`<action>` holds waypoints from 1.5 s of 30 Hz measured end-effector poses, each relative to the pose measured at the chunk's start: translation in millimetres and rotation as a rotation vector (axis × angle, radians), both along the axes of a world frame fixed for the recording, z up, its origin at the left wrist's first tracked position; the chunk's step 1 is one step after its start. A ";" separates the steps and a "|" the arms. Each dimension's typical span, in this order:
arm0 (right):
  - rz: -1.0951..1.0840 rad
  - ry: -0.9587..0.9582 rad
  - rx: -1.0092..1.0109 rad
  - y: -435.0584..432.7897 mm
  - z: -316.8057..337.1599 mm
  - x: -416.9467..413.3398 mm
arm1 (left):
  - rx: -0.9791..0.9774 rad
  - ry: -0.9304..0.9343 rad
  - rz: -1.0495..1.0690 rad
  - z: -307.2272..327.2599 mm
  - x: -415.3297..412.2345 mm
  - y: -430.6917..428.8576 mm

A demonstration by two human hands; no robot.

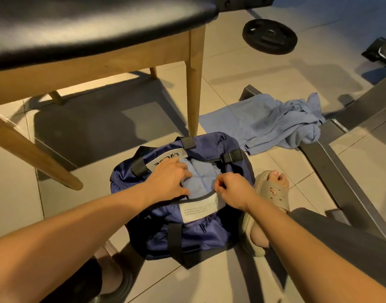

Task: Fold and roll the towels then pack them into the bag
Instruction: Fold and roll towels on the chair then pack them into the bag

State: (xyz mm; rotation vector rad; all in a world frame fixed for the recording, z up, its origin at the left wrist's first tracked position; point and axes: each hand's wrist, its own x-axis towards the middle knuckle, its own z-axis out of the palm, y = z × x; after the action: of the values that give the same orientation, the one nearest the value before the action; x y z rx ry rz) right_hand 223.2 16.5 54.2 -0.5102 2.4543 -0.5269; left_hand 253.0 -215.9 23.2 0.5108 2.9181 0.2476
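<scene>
A navy duffel bag (187,235) lies open on the tiled floor in front of me. Light blue rolled towels (199,173) fill its opening. My left hand (168,179) lies on the left towel inside the bag, fingers spread and bent over it. My right hand (233,191) pinches the near rim of the bag opening beside its grey label. Another light blue towel (264,121) lies crumpled and partly spread on the floor to the right, beyond the bag.
A wooden chair (194,84) with a black seat stands over the bag's far left side. A black weight plate (269,37) lies on the floor behind. Grey metal frame bars (332,162) run along the right. My sandalled foot (266,204) rests beside the bag.
</scene>
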 end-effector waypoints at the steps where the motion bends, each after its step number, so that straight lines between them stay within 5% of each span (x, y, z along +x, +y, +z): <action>1: -0.010 0.021 0.008 -2.0 -5.3 1.5 | 0.003 0.028 -0.077 -4.0 0.8 -4.7; 10: -0.053 0.125 -0.033 1.9 -20.8 10.8 | -0.203 0.032 -0.410 -16.1 -23.7 -10.2; 24: -0.050 0.059 -0.006 1.3 -22.9 1.8 | -0.191 0.187 -0.607 -29.0 -27.2 -5.4; 31: -0.082 0.024 -0.064 2.0 -12.5 -14.8 | -0.047 -0.016 -0.428 15.5 -42.0 -21.7; 35: -0.163 0.004 -0.180 4.6 -3.3 -35.6 | 0.233 -0.137 -0.123 33.4 -52.4 -18.2; 40: -0.341 0.039 -0.357 15.5 9.3 -80.6 | 0.421 -0.067 0.054 45.8 -89.8 1.6; 45: -0.494 0.191 -0.285 64.9 0.4 -142.8 | 0.499 0.047 0.149 57.2 -155.8 41.6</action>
State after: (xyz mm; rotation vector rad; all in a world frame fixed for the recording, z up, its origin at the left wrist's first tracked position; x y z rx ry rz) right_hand 80.4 81.4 54.7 -0.0523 2.7083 -1.0824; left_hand 97.3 -174.2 80.3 0.3624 2.9300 1.0105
